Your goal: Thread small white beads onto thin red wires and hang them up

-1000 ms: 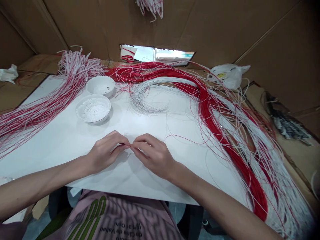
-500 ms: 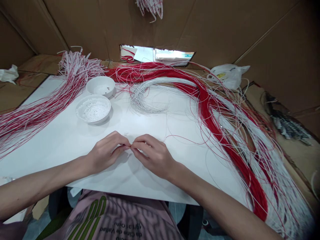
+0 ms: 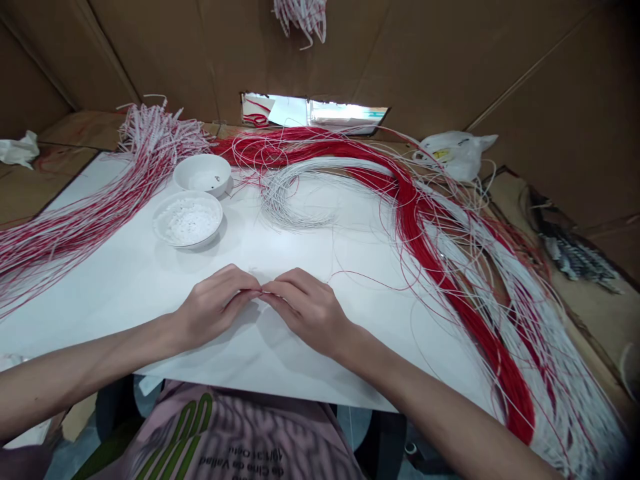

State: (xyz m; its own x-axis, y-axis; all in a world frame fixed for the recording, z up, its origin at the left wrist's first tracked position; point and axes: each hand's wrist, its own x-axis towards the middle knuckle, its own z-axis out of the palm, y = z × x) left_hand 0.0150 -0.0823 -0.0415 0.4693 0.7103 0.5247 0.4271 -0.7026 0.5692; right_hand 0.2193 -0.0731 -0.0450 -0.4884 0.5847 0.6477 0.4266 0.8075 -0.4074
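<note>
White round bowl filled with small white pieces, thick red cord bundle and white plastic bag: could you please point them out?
White bowl (image 3: 198, 244), head view, near wall.
Red cord bundle (image 3: 408, 203), head view, its bend.
White plastic bag (image 3: 461, 159), head view, crumpled middle.

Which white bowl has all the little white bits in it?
The bowl nearer the hands. It holds a heap of small white pieces, while the bowl behind it has just a few dark specks showing.
</note>
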